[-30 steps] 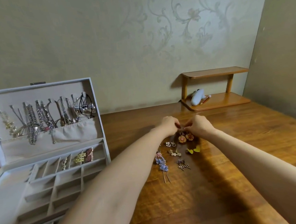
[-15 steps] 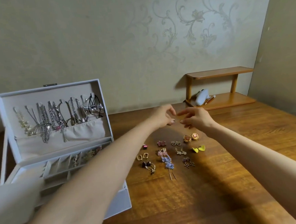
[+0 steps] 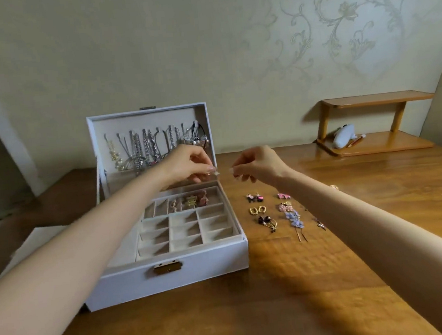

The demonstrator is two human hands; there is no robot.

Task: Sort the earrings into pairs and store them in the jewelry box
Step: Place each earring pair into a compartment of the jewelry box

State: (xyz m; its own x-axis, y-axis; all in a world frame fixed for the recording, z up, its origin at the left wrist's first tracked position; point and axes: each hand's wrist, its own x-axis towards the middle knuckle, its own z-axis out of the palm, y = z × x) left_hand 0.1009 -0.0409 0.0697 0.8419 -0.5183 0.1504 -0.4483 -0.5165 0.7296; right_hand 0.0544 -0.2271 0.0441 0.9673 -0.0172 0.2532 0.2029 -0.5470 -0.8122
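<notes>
Wooden shelf (image 3: 377,125) on table (image 3: 282,310) holds white object (image 3: 343,135).

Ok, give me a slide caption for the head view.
Left hand pinches a small earring over the open jewelry box, right hand close by; paired earrings lie on the table.

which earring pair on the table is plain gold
The gold hoop pair, middle of the column nearest the jewelry box; the others show pink, purple or dark parts.
</notes>
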